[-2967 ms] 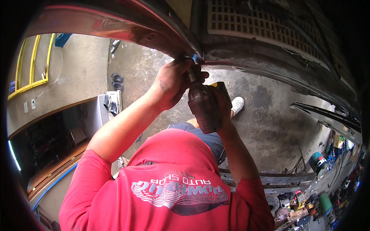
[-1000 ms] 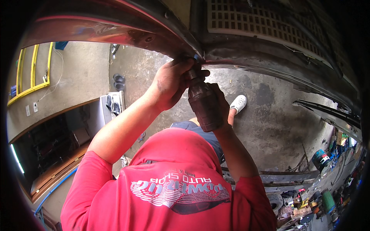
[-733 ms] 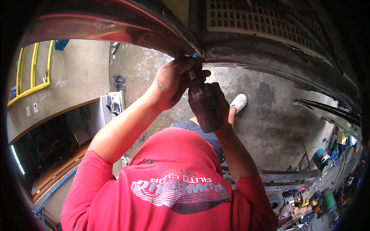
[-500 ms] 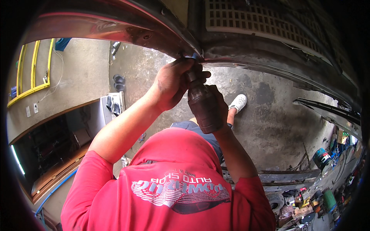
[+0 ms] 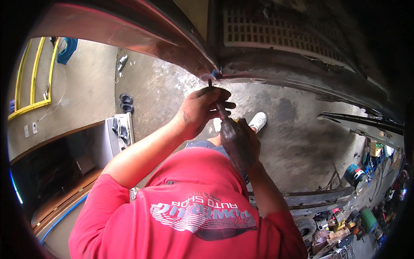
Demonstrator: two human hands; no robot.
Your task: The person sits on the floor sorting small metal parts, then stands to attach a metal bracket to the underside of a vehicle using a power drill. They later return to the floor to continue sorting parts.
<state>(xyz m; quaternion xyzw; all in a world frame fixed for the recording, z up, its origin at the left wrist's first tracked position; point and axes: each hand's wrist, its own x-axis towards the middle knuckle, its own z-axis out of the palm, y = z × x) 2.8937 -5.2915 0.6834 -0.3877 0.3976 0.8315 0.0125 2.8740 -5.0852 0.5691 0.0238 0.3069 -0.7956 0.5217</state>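
Note:
My right hand (image 5: pixel 253 140) is wrapped round the body of a dark, bottle-shaped tool (image 5: pixel 236 146), held tilted in front of my chest. It has a narrow neck and looks like a die grinder, but its exact kind is unclear. My left hand (image 5: pixel 194 110) closes round the neck end, its fingers partly hiding it. A thin dark rod (image 5: pixel 210 83) sticks up past my left fingers. Just above its tip, apart from it, is the corner of a reddish-brown car body panel (image 5: pixel 129 41), with a small bluish patch (image 5: pixel 216 74) there.
A dark vehicle frame edge (image 5: pixel 293 64) with a pale grille (image 5: pixel 276 32) crosses overhead. A yellow metal frame (image 5: pixel 33 77) leans on the left wall. Sandals (image 5: pixel 126 102) lie on the concrete floor. Metal rails (image 5: pixel 319 197) and cluttered tools and parts (image 5: pixel 340 233) are at lower right.
Both hands and the tool have moved down from the panel corner toward my chest. The thin rod and the bluish patch now show more plainly.

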